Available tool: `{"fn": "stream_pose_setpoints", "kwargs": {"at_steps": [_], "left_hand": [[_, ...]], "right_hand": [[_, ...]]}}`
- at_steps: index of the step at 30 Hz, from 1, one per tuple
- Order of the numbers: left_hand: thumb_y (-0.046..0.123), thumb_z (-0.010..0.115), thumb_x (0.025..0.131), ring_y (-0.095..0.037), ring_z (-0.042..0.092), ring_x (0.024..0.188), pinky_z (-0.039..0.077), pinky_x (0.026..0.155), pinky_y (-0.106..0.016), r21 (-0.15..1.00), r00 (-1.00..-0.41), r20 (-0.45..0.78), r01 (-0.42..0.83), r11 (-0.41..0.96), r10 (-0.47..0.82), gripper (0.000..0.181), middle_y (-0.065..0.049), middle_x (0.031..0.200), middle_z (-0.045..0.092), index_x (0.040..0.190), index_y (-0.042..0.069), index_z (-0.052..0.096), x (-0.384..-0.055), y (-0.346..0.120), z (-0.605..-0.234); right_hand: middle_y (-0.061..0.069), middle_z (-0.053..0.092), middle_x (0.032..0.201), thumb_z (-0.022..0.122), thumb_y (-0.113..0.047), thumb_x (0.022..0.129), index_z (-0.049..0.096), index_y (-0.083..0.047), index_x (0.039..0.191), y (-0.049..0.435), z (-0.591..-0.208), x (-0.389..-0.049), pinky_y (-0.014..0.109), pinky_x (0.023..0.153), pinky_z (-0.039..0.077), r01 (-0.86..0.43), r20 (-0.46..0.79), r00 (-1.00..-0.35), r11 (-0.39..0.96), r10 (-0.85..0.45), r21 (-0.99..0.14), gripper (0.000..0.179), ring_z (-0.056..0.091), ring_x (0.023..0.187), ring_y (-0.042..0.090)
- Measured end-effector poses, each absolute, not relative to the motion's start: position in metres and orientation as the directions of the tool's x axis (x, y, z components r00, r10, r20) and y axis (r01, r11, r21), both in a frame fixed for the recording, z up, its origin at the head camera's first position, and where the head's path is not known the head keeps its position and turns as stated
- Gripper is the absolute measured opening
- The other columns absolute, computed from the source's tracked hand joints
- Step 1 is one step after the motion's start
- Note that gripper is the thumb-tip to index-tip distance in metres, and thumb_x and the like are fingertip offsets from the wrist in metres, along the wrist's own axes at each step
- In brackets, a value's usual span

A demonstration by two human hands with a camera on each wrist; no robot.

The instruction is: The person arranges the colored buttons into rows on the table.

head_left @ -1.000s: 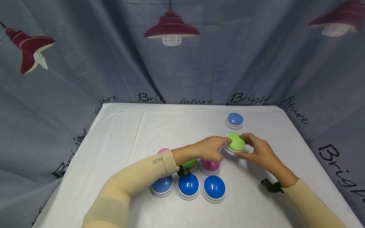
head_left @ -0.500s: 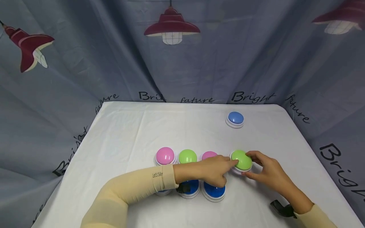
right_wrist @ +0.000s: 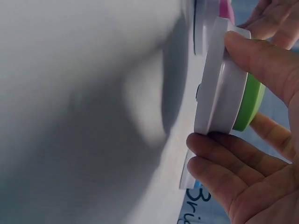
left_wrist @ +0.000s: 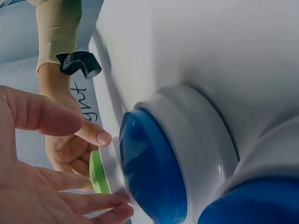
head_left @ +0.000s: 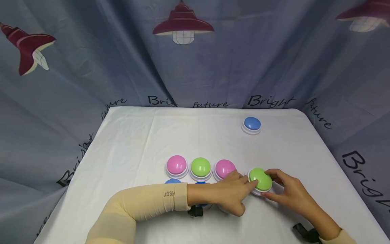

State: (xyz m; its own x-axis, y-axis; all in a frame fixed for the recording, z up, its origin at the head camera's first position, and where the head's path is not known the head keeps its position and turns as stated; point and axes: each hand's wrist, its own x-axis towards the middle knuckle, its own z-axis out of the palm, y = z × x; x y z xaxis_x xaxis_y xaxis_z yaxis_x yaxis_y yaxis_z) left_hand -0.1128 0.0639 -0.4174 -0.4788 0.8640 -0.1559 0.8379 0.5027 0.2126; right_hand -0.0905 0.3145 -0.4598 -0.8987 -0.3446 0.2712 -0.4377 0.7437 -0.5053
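My right hand [head_left: 292,191] grips a round push button with a green dome [head_left: 261,179] and white base. In the right wrist view, thumb and fingers span the white base [right_wrist: 216,84], which stands off the cloth with a shadow beneath. My left hand [head_left: 233,193] reaches across from the left, its extended fingers touching the button's left side, thumb apart. To the left stand a pink button [head_left: 224,168], another green one [head_left: 200,167] and another pink one [head_left: 176,165] in a row. Blue buttons [left_wrist: 154,172] sit under my left hand and forearm, mostly hidden in the head view.
A single blue button [head_left: 252,123] stands at the back right of the white-covered table [head_left: 137,135]. Behind the table hangs a grey-blue curtain [head_left: 231,61] with lamp prints. My left forearm [head_left: 152,196] lies across the front row of buttons.
Both hands have brought the green button toward the front and slightly right, from near the back blue button to right of the pink one. The left forearm now covers more of the blue buttons.
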Motion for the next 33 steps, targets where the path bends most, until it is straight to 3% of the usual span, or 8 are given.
{"fn": "stream_pose_setpoints", "kwargs": {"at_steps": [3,6,11,20,27,33], "left_hand": [[0.034,0.073,0.073,-0.015,0.044,0.125,0.024,0.112,-0.034,0.208,-0.481,-0.173,0.835,0.509,0.859,0.094,0.0,0.132,0.054,0.155,0.013,0.032,-0.108,0.065,-0.418],[0.037,0.073,0.073,-0.016,0.038,0.133,0.022,0.113,-0.037,0.195,-0.486,-0.195,0.832,0.52,0.852,0.096,-0.001,0.137,0.053,0.156,0.015,0.03,-0.105,0.065,-0.42],[0.039,0.073,0.073,-0.017,0.032,0.139,0.019,0.112,-0.036,0.178,-0.478,-0.213,0.839,0.515,0.852,0.097,-0.001,0.139,0.052,0.156,0.015,0.029,-0.1,0.064,-0.424],[0.035,0.074,0.075,-0.016,0.028,0.142,0.007,0.118,-0.037,0.239,-0.441,-0.233,0.838,0.491,0.867,0.098,0.002,0.144,0.048,0.157,0.013,0.026,-0.092,0.06,-0.425],[0.038,0.073,0.075,-0.015,0.024,0.144,0.003,0.119,-0.037,0.229,-0.407,-0.264,0.854,0.466,0.875,0.099,0.003,0.143,0.049,0.157,0.013,0.024,-0.082,0.061,-0.424],[0.041,0.073,0.075,-0.017,0.023,0.144,0.002,0.119,-0.038,0.179,-0.382,-0.267,0.882,0.435,0.885,0.1,0.002,0.141,0.051,0.157,0.011,0.024,-0.073,0.059,-0.424]], "right_hand": [[-0.001,0.068,0.11,0.095,-0.026,0.062,0.06,-0.009,0.12,0.315,-0.463,-0.087,0.027,0.08,0.056,-0.439,0.263,-0.898,0.74,-0.352,-0.509,0.071,0.067,0.099,0.02],[0.0,0.068,0.112,0.095,-0.028,0.062,0.06,-0.009,0.12,0.315,-0.467,-0.084,0.028,0.08,0.056,-0.45,0.259,-0.893,0.734,-0.368,-0.509,0.071,0.067,0.099,0.021],[-0.001,0.067,0.114,0.095,-0.031,0.062,0.06,-0.009,0.12,0.313,-0.473,-0.081,0.024,0.082,0.054,-0.462,0.259,-0.887,0.733,-0.382,-0.5,0.071,0.067,0.1,0.019],[-0.003,0.067,0.113,0.095,-0.036,0.061,0.062,-0.01,0.118,0.309,-0.472,-0.07,0.032,0.08,0.056,-0.468,0.254,-0.884,0.743,-0.393,-0.478,0.071,0.067,0.1,0.019],[-0.01,0.065,0.112,0.096,-0.037,0.058,0.061,-0.014,0.118,0.313,-0.472,-0.063,0.01,0.086,0.046,-0.507,0.281,-0.862,0.718,-0.422,-0.478,0.073,0.066,0.1,0.012],[-0.01,0.065,0.113,0.097,-0.036,0.057,0.062,-0.016,0.119,0.312,-0.473,-0.06,0.005,0.091,0.039,-0.522,0.282,-0.853,0.71,-0.439,-0.473,0.075,0.065,0.102,0.012]]}}
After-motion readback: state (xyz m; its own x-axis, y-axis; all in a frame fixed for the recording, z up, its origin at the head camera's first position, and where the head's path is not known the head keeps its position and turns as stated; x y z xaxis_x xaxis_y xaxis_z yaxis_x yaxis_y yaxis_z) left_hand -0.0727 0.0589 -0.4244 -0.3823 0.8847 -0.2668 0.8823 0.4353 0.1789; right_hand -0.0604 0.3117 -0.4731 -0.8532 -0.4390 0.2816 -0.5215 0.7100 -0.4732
